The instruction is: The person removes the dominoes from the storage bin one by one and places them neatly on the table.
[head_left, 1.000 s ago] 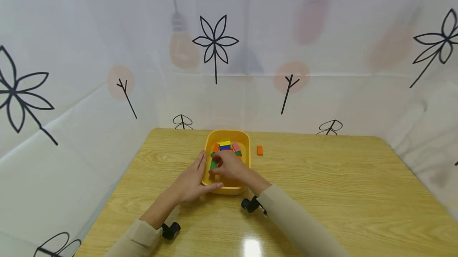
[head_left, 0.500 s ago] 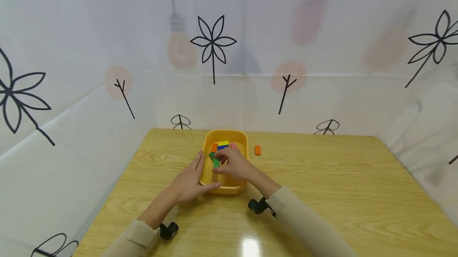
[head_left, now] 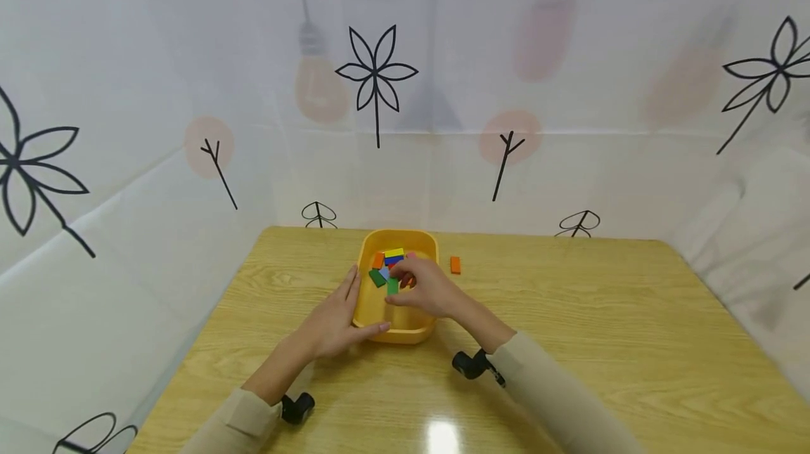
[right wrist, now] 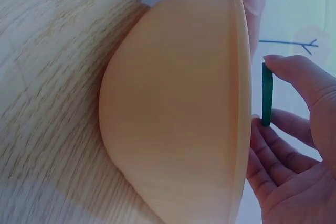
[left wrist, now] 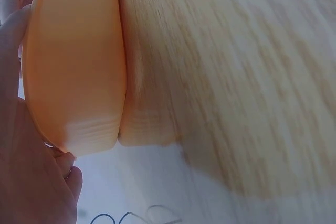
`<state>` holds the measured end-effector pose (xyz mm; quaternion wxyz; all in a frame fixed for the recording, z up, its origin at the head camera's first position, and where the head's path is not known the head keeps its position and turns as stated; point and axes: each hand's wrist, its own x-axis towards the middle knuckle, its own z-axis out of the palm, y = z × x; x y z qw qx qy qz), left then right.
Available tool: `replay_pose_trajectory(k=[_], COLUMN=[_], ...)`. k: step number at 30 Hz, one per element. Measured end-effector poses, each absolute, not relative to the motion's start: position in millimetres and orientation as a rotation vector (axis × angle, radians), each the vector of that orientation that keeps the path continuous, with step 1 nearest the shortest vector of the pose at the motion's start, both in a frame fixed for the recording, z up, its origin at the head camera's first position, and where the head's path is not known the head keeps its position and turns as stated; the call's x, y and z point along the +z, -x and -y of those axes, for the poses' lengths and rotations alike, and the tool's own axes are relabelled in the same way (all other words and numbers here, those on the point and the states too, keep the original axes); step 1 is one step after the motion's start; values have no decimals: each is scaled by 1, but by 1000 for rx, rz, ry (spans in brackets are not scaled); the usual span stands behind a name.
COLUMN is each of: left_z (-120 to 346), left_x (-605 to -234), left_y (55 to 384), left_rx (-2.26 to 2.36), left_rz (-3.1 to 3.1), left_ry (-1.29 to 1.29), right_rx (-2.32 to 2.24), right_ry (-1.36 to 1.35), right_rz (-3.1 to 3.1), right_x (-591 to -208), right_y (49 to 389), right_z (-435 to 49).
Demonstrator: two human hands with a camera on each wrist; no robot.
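My right hand pinches a green block between thumb and fingers above the yellow tub. In the right wrist view the same green block appears edge-on, thin and flat, beside the tub's rim. With straight fingers along the tub's left rim and the thumb across its near rim, my left hand rests on the tub. Inside lie several small blocks, among them a dark green block, an orange block and a yellow block. My right hand hides part of the pile.
An orange block lies on the wooden table just right of the tub. A white patterned cloth stands behind the table and along its sides.
My right hand has lifted the green block from the tub's left side and carried it a little to the right. The left hand stays on the rim. The view has shifted slightly.
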<state>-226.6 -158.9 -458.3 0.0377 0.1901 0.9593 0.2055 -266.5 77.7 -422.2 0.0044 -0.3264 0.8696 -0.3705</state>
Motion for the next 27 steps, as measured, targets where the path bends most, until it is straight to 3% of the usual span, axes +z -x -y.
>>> replay_pose_trajectory(k=[27], left_z=[158], left_x=[-457], left_y=[226], left_rx=[632], left_rz=[-2937], left_ry=[-564], right_rx=[-1187], right_ry=[937], right_rz=[-2726], right_x=[-416], right_y=[261], right_z=[-118])
